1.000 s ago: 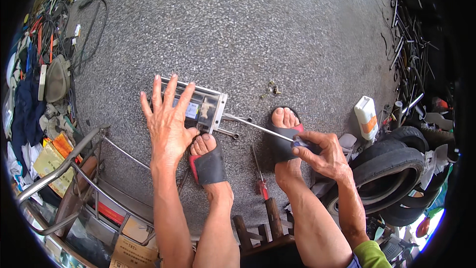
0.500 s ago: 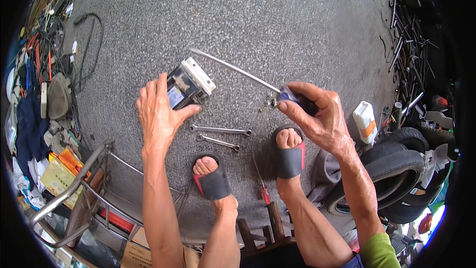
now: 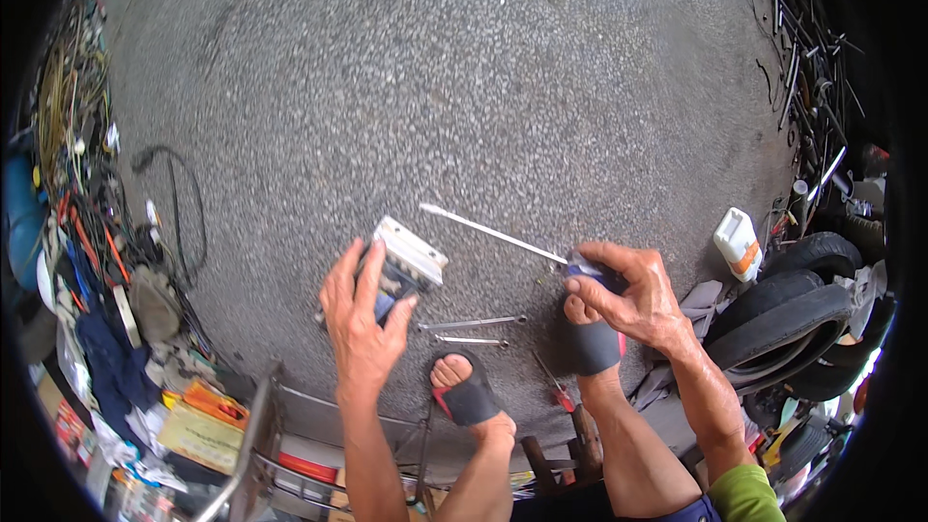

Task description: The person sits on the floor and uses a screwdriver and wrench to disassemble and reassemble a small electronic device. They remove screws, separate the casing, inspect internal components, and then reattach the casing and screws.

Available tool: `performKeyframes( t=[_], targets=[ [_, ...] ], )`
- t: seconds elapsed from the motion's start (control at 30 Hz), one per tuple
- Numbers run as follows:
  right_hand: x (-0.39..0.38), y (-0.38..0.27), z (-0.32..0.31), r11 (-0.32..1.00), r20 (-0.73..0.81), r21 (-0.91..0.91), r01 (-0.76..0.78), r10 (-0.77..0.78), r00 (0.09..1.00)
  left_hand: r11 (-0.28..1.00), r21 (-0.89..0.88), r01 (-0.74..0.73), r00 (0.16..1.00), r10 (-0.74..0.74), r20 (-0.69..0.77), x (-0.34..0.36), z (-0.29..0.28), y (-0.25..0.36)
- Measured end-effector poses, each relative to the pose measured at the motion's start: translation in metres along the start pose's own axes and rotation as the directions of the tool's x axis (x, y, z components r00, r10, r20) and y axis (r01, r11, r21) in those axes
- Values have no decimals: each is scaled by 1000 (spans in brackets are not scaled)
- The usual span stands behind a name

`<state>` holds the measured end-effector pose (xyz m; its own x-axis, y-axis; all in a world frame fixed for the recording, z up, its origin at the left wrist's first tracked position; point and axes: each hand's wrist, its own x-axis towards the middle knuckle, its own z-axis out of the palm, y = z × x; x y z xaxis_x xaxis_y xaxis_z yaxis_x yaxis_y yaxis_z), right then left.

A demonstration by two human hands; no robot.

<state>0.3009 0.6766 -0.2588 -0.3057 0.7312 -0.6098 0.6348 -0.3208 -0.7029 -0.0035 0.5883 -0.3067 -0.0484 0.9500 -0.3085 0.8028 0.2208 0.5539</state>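
Observation:
My left hand (image 3: 367, 333) grips a small box-shaped device (image 3: 411, 249), its fingers over the far side and its thumb on the near side. The device has a white ridged end plate and a dark body, mostly covered by the hand. In my right hand (image 3: 633, 295) is a screwdriver (image 3: 498, 232) with a dark blue handle. Its long metal shaft points left, and the tip lies just beyond the white plate, apart from it as seen here. Two combination wrenches, a longer one (image 3: 474, 324) and a shorter one (image 3: 472, 340), lie on the ground between the hands.
A red-handled screwdriver (image 3: 561, 394) lies between my sandalled feet. Tyres (image 3: 773, 333) and a white bottle (image 3: 738, 244) stand at right, below piled metal rods (image 3: 797, 68). Cables and clutter (image 3: 82, 203) line the left, with a metal tube frame (image 3: 256, 435) at lower left.
The whole view has shifted, so hands and tools sit lower in the picture. The device has tilted in my left hand, showing more of its white plate. The right hand still holds the screwdriver.

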Motion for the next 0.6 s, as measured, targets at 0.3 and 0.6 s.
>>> performKeyframes(
  t=[0.3,0.6],
  targets=[
    [35,-27,-1,993,-58,-2,117,-117,991,973,-130,192,930,-222,-291,32,-6,-17],
    [43,-43,35,905,-51,-231,356,-377,925,965,-126,229,876,-261,-406,38,-4,-27]
  ],
)
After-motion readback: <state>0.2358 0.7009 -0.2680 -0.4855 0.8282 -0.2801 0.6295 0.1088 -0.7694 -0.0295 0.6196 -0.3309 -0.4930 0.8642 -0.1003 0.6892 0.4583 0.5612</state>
